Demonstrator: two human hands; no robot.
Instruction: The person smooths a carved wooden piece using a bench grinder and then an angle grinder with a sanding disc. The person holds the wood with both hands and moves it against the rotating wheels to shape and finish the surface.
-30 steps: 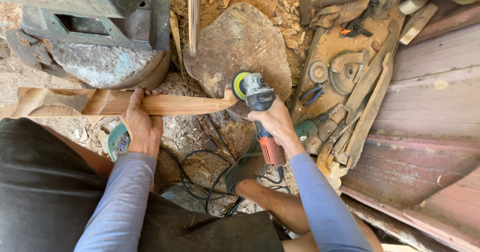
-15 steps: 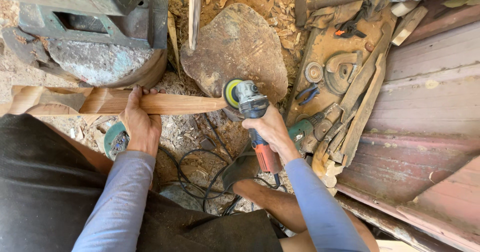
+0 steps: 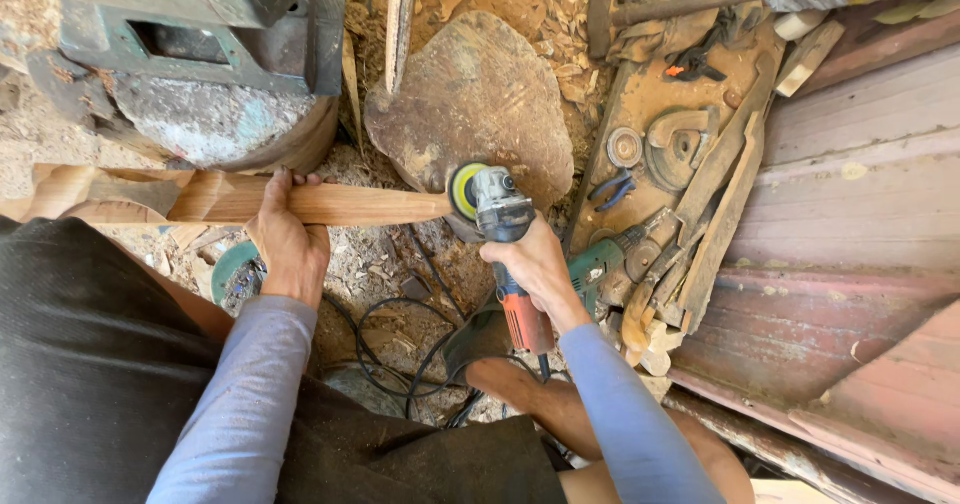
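While left hand (image 3: 290, 249) grips plank (image 3: 330, 204), grinder (image 3: 495, 214) touches.

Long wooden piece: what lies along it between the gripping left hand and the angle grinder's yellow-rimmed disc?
Head view: only bare wood of the long wooden piece separates left hand from the yellow-rimmed disc.

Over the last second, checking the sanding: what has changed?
The grinder in the right hand slid left, its disc now at the tip of the wooden piece. The left hand kept its grip on the wood; nothing was let go.
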